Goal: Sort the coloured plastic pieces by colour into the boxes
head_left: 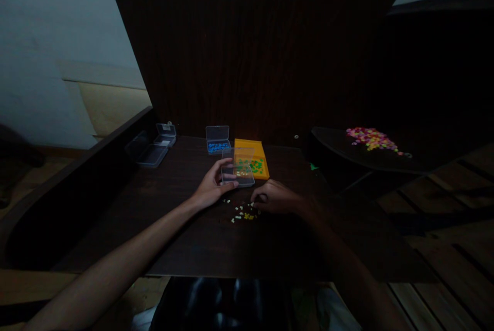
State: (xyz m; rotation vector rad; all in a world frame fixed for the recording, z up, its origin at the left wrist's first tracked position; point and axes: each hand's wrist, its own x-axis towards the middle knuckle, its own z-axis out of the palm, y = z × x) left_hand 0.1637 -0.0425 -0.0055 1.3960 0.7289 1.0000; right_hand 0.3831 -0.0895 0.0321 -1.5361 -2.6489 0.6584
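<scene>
My left hand is closed around the left side of a clear plastic box with its lid raised. A few pale pieces lie inside that box. Just right of it, my right hand has thumb and fingertips pinched together over a small scatter of pieces on the dark table. Whitish pieces and a cluster of yellow pieces make up the scatter. A pale piece shows at the right fingertips, though whether it is held or lies beneath is hard to see in the dim light.
Behind the box lies an orange tray with green pieces. An open clear box of blue pieces stands to its left. More open clear boxes sit at the far left. Pink and yellow pieces are heaped on a side shelf.
</scene>
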